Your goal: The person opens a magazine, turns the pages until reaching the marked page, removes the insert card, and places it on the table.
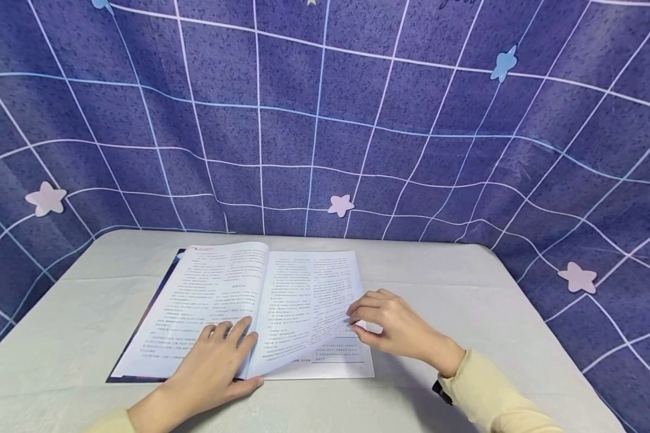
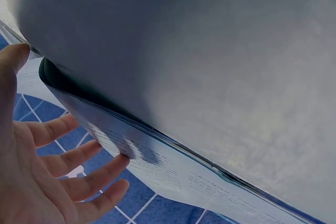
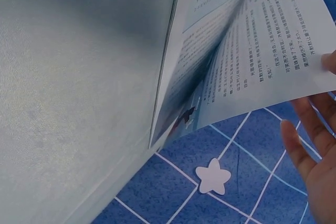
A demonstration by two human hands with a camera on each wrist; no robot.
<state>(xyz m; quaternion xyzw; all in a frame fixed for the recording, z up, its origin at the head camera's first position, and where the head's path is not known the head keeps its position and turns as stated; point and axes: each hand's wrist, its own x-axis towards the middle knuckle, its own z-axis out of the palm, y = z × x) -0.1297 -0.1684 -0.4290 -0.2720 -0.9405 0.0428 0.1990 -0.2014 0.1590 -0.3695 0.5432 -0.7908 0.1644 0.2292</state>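
Note:
A magazine [image 1: 206,300] with pages of printed text lies spread on the table, its dark cover edge showing at the left. My left hand [image 1: 208,364] rests on the lower part of the left page by the fold, fingers spread, thumb near the bottom edge. At the right edge, my right hand [image 1: 395,325] pinches a page [image 1: 292,300] between thumb and fingers. That page curves up at its lower corner, and a strip of the page beneath shows. In the right wrist view the lifted page [image 3: 278,40] has the thumb on one side and fingers on the other.
The magazine lies on a pale cloth-covered table [image 1: 444,282]. Behind and beside the table hangs a blue-purple curtain [image 1: 303,138] with a line grid and star shapes. A dark band [image 1: 442,393] sits at the right wrist.

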